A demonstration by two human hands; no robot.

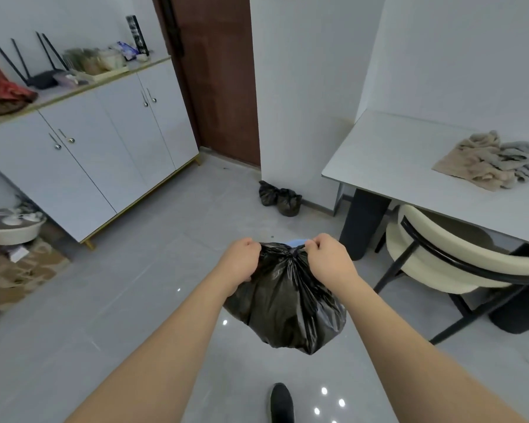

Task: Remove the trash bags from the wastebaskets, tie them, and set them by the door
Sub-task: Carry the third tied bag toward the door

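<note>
A full black trash bag (287, 303) hangs in the air in front of me, its neck gathered into a knot at the top. My left hand (242, 259) grips one end of the bag's neck and my right hand (327, 257) pinches the other end, both pulling outward. A sliver of blue (298, 241) shows just behind the knot. Two small tied black trash bags (280, 198) sit on the floor against the white wall, right of the brown door (220, 80).
A white cabinet (104, 141) with a router and clutter on top lines the left wall. A grey table (409, 166) with crumpled cloths and a cream chair (458, 254) stand at the right. Boxes and a basin sit at far left. My black shoe (281, 403) is below.
</note>
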